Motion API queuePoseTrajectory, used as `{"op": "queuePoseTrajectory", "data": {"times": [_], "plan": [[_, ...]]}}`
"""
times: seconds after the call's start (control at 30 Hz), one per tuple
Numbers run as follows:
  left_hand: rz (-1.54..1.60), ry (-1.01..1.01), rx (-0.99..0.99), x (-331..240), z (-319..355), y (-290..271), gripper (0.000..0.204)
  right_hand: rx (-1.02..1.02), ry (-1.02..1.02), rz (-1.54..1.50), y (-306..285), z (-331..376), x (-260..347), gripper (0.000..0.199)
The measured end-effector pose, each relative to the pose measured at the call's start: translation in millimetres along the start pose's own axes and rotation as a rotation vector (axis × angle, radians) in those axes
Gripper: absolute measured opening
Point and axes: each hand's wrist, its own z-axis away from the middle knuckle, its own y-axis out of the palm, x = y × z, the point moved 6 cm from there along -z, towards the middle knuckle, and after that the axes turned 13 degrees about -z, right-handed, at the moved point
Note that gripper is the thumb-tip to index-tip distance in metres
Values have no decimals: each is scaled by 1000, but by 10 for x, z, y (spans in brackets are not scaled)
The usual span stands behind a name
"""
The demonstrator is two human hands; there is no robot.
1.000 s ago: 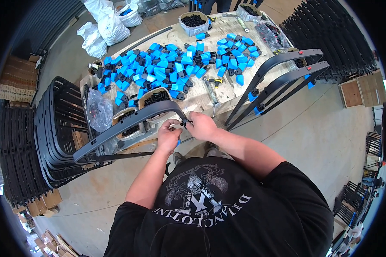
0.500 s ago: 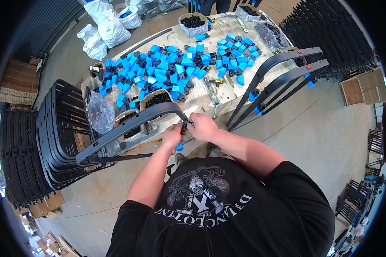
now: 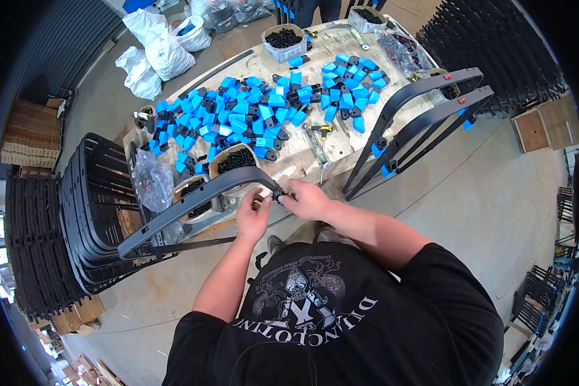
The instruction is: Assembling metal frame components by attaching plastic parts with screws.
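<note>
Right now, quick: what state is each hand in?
Left hand: partly curled near the dark curved frame; cannot tell whether it holds anything.
Right hand: closed on the frame's end.

The dark piece (image 3: 277, 195) at the right grip (image 3: 307, 201) is too small to tell; beyond, a person (image 3: 330, 9) is cut off.

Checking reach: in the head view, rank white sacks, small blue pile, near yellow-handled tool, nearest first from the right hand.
From the right hand:
1. Yellow-handled tool: ahead, on the table.
2. Small blue pile: beyond it, slightly right.
3. White sacks: far left, past the table.
</note>
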Motion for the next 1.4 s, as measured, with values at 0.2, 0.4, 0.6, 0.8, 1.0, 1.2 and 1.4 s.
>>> {"op": "queuePoseTrajectory", "data": {"times": [0.2,0.4,0.6,0.8,1.0,1.2,1.4], "plan": [[1127,-387,-209,-183,177,-383,18,492,672,-837,317,470,-246,63],[1003,-36,-374,-753,384,-586,24,703,760,-1367,754,382,457,42],[581,-63,-419,-227,800,-1015,23,540,720,-1414,1005,181,599,30],[520,-193,-256,390,1213,-1442,28,734,746,-1711,1734,136,1146,29],[-351,377,-191,515,1419,-2644,27,419,690,-1790,2791,45,1743,46],[-521,516,-47,1250,1873,-3099,22,268,753,-1698,3654,105,1958,42],[-371,335,227,1768,1958,-3286,30,207,871,-1545,4164,76,1773,36]]}}
